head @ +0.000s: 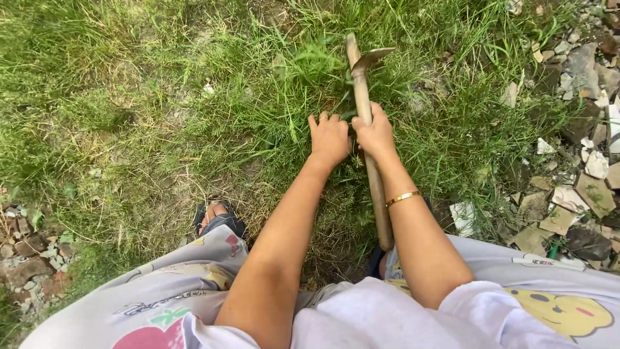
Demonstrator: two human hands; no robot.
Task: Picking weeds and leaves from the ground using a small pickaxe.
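From my feed, the right hand (374,134) is wrapped tight round the wooden handle (371,174) of a small hoe, its metal blade (371,59) biting the grass (258,123) at twelve o'clock. The left hand (329,137) is clenched on a grass tuft (probably to steady it for cutting). No containers show; rubble (581,161) lies at three o'clock.

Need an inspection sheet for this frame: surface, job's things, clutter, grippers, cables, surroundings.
Surface: grass, patchy, some dry spots.
Job's things: hoe, wooden handle, metal blade over a grass tuft.
Clutter: broken stones at right; rubble at lower left.
Grippers: right hand shut on the hoe handle; left hand pressed into the grass beside it.
Cables: nothing seen.
Surroundings: sandalled foot, gold bangle on right wrist.
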